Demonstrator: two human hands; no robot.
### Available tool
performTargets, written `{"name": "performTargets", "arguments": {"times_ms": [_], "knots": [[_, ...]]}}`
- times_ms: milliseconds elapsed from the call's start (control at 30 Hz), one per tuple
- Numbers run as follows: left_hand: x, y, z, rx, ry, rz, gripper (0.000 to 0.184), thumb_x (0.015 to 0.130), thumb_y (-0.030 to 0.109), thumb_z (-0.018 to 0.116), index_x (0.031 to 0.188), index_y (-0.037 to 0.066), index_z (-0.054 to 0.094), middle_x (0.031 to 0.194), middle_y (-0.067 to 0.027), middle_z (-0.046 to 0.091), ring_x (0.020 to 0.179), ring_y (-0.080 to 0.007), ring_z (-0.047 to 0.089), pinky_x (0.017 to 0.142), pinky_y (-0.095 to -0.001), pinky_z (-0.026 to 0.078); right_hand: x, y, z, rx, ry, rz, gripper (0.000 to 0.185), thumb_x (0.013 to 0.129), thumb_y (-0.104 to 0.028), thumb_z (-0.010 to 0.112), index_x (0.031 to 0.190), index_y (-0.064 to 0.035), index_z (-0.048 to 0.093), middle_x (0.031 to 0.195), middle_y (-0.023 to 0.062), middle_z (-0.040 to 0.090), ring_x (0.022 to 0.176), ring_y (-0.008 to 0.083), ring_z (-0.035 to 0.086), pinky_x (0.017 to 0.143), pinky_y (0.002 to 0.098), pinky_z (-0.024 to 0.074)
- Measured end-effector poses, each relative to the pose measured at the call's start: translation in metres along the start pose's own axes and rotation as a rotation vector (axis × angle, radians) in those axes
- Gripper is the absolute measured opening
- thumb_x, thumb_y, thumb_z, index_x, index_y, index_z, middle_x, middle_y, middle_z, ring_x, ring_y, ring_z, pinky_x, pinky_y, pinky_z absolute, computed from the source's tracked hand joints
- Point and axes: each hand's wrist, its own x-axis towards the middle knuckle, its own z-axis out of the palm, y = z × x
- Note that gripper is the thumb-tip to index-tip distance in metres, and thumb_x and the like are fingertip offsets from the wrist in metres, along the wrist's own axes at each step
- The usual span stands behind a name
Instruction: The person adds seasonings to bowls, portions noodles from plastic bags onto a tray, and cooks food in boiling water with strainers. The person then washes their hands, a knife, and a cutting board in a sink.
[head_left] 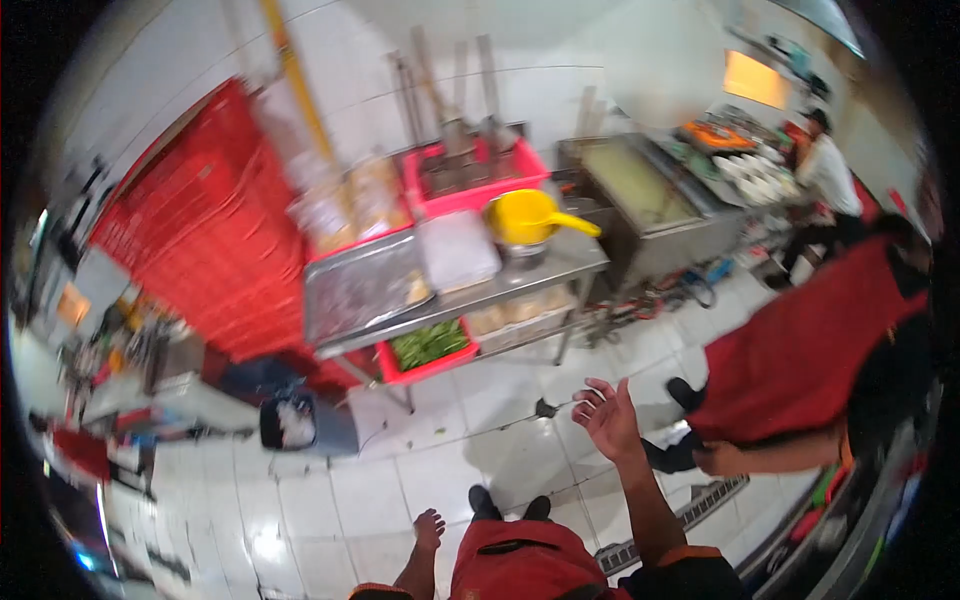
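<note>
My right hand (609, 425) is raised in front of me, its palm turned up and its fingers spread and slightly bent, holding nothing. It is over the tiled floor, apart from the steel table (585, 255). Lower down, my left hand (429, 527) hangs beside my red apron (525, 570), fingers loosely bent and nothing visible in it. Nearest ahead on the table are a metal tray (360, 290), a white lidded container (458, 250) and a yellow handled pan or scoop (525, 216) on a metal pot.
Red crates (210, 230) are stacked at left, above a grey bin (330, 425). Green vegetables fill a red tub (430, 370) under the table. Close at right stands a person in a red apron (790, 350); another person (832, 180) is by the far counter. A floor drain (715, 500) runs nearby.
</note>
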Motion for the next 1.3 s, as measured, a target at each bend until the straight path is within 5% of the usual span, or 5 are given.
{"name": "performTargets", "arguments": {"times_ms": [400, 733, 867, 1000, 1300], "knots": [[-0.071, -0.061, -0.123, -0.467, 0.435, -0.044, 0.040, 0.084, 0.031, 0.050, 0.119, 0.013, 0.046, 0.115, -0.0125, 0.049, 0.092, -0.0302, 0.055, 0.072, -0.0418, 0.045, -0.013, 0.182, 0.026, -0.047, 0.108, 0.676, 0.046, 0.089, -0.053, 0.042, 0.103, -0.0106, 0.051, 0.089, 0.0046, 0.056, 0.080, 0.0182, 0.053, 0.076, 0.0340, 0.0432], [-0.041, -0.026, -0.264, -0.583, 0.224, 0.072, 0.045, 0.087, 0.032, 0.047, 0.126, 0.009, 0.041, 0.118, -0.0113, 0.052, 0.092, -0.0261, 0.057, 0.077, -0.0388, 0.045, -0.006, 0.315, 0.026, -0.344, 0.404, 0.842, 0.035, 0.085, -0.046, 0.056, 0.088, -0.0103, 0.055, 0.073, 0.0032, 0.054, 0.066, 0.0165, 0.054, 0.059, 0.0313, 0.0469], [-0.003, 0.016, -0.327, -0.720, 0.288, 0.004, 0.041, 0.086, 0.032, 0.049, 0.121, 0.011, 0.043, 0.111, -0.0097, 0.051, 0.082, -0.0237, 0.055, 0.073, -0.0367, 0.045, -0.005, 0.352, 0.043, -0.372, 0.498, 0.760, 0.035, 0.087, -0.045, 0.053, 0.087, -0.0100, 0.054, 0.073, 0.0029, 0.054, 0.064, 0.0161, 0.053, 0.058, 0.0301, 0.0454], [0.021, 0.108, -0.366, -0.711, 0.033, 0.137, 0.037, 0.087, 0.031, 0.049, 0.119, 0.012, 0.046, 0.110, -0.0093, 0.050, 0.076, -0.0201, 0.051, 0.070, -0.0352, 0.045, 0.009, 0.389, 0.114, -0.463, 0.501, 0.660, 0.035, 0.089, -0.044, 0.049, 0.085, -0.0095, 0.053, 0.070, 0.0016, 0.053, 0.063, 0.0157, 0.052, 0.057, 0.0292, 0.0440], [0.008, 0.351, -0.407, -0.662, -0.426, 0.510, 0.030, 0.090, 0.026, 0.048, 0.116, 0.013, 0.052, 0.097, -0.0047, 0.057, 0.083, -0.0184, 0.057, 0.073, -0.0299, 0.045, 0.106, 0.521, 0.220, -0.308, 0.091, 0.774, 0.039, 0.091, -0.050, 0.040, 0.078, -0.0142, 0.050, 0.062, -0.0045, 0.042, 0.057, 0.0119, 0.042, 0.058, 0.0274, 0.0403]]}}
